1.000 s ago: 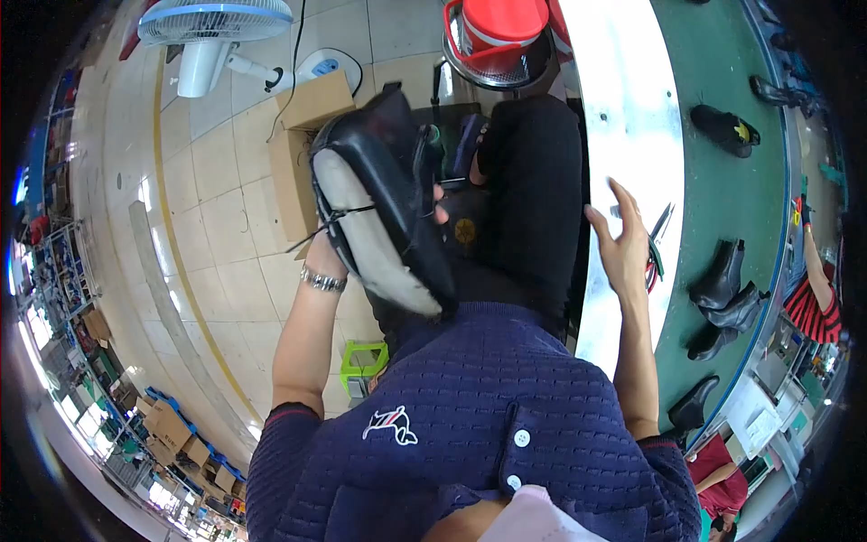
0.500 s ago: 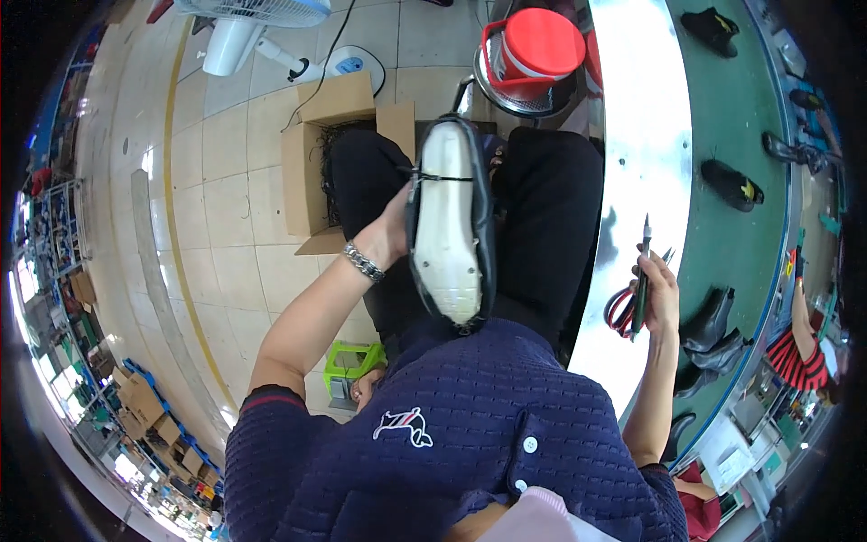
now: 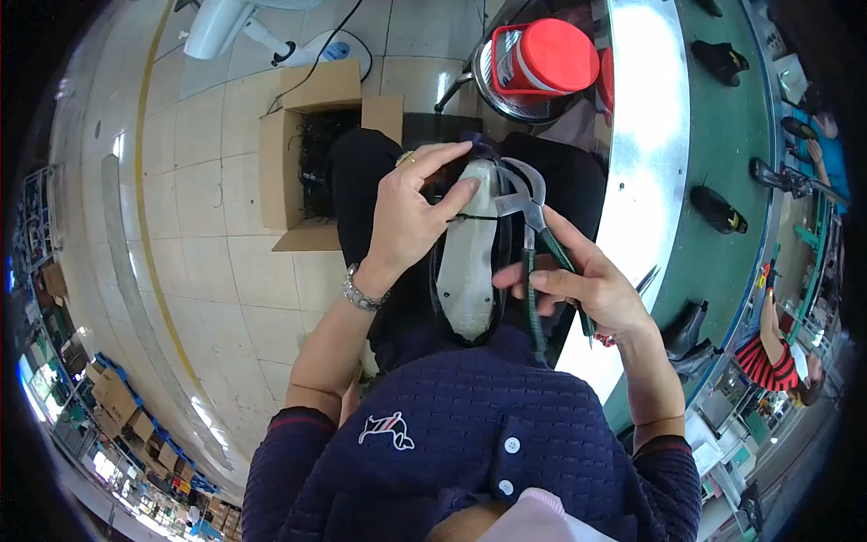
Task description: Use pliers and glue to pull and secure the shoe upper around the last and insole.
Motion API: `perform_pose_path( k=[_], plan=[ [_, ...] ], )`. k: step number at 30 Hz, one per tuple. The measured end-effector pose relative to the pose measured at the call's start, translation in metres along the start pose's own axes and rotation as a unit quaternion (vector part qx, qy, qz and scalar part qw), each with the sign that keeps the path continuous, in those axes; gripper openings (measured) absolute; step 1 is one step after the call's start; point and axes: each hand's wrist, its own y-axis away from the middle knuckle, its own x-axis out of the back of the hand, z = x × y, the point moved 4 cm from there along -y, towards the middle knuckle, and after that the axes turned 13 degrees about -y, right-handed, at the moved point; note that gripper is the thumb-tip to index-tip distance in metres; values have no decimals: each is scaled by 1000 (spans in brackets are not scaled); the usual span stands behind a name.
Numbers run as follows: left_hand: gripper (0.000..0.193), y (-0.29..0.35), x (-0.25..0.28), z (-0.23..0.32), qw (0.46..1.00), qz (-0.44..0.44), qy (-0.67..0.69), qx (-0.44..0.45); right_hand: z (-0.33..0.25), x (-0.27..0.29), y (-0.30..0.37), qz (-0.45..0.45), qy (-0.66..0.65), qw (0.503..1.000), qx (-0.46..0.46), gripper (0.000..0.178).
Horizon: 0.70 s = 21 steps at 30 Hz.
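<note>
A black shoe upper with a pale, smooth underside (image 3: 468, 271) rests sole-up over my lap. A thin black band (image 3: 479, 217) crosses that underside near its far end. My left hand (image 3: 406, 212) is closed around the far left side of the shoe, thumb on the sole. In my right hand (image 3: 596, 285) is a pair of pincers (image 3: 539, 215) with dark green handles. Its wide metal jaws are apart beside the band at the shoe's right edge; whether they touch it I cannot tell.
An open cardboard box (image 3: 278, 172) with dark scraps stands left of my knees. A red lidded bucket (image 3: 560, 56) sits on a metal stool ahead. The metal bench (image 3: 646, 135) runs along my right, bearing a pointed tool (image 3: 648, 278). Beyond, a green conveyor (image 3: 713, 158) carries black shoes.
My right hand has come from over the bench to the shoe with the pincers. My left hand has shifted from the shoe's side to its far end, thumb now on the sole.
</note>
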Motion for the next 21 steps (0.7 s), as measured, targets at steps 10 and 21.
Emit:
perform_pose_path(
  k=[10,21],
  plan=[
    [21,2,3,-1,996,80,-22,-18,-5,-11,-18,22,94,995,-19,61],
    [32,8,4,6,979,75,-133,-136,5,-6,-15,99,342,928,113,58]
  ],
)
